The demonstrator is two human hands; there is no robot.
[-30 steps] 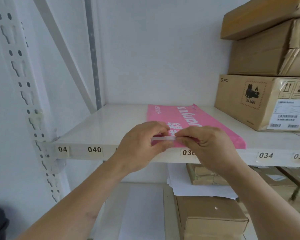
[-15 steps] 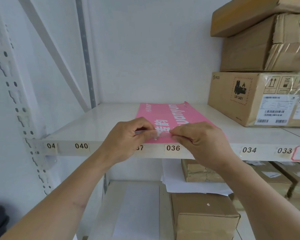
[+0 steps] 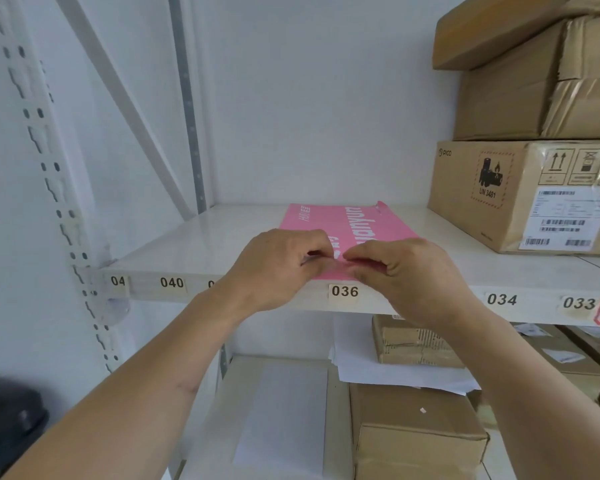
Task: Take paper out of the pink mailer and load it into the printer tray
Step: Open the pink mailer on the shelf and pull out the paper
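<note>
The flat pink plastic mailer with white lettering (image 3: 350, 225) lies on the white metal shelf (image 3: 174, 252), its near end at the front lip above the label "036" (image 3: 344, 291). The left hand (image 3: 278, 268) and right hand (image 3: 413, 275) meet at that near end, each pinching the mailer's edge between thumb and fingertips.

Change: one second ago a white strip spanned the gap between the two hands. That strip is no longer distinct; the fingertips are now almost touching over pink material. Judgement: the seal strip is likely peeled away, and the mouth is about to be parted. No paper is visible yet; no printer tray is in view.

Orientation: the mailer's long axis runs from 6 o'clock to 12 o'clock, tilted slightly toward 1 o'clock. The opening end points to 6 o'clock, toward the person. Brown cardboard boxes (image 3: 520, 192) stand at 3 o'clock, well apart.
</note>
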